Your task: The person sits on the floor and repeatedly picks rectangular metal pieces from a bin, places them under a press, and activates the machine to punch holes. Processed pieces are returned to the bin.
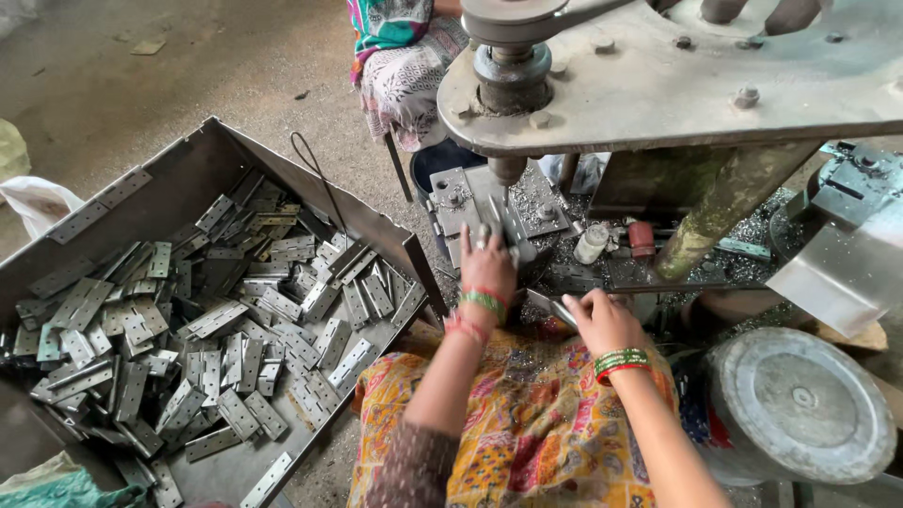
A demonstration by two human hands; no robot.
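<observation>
Nearest the camera is the person's lap in a bright patterned cloth (527, 423), with both forearms reaching forward over it. The right hand (602, 320), with green and red bangles at the wrist, lies knuckles up at the near edge of the machine; its fingers are curled shut on a flat metal hinge (550, 306) whose grey end sticks out to the left of the hand. The left hand (487, 268), also bangled, is farther forward, directly under the drill spindle (508, 169); its fingers are closed around a hinge piece (503, 226) held on the work plate (470, 193), though the exact grip is partly hidden by the back of the hand. To the person's left, a large open metal tray (188, 179) sits on the floor, filled with a loose heap of grey hinges (216, 329). To the right stands a round metal drum (795, 404), close to the right forearm. Beyond the hands, metal shavings (752, 230), a small white bottle (591, 243) and a red cylinder (641, 238) lie on the tabletop of the machine. Above them spreads the heavy grey drill head casting (705, 85). Farthest off, another person's patterned clothing (404, 56) shows behind the machine.
</observation>
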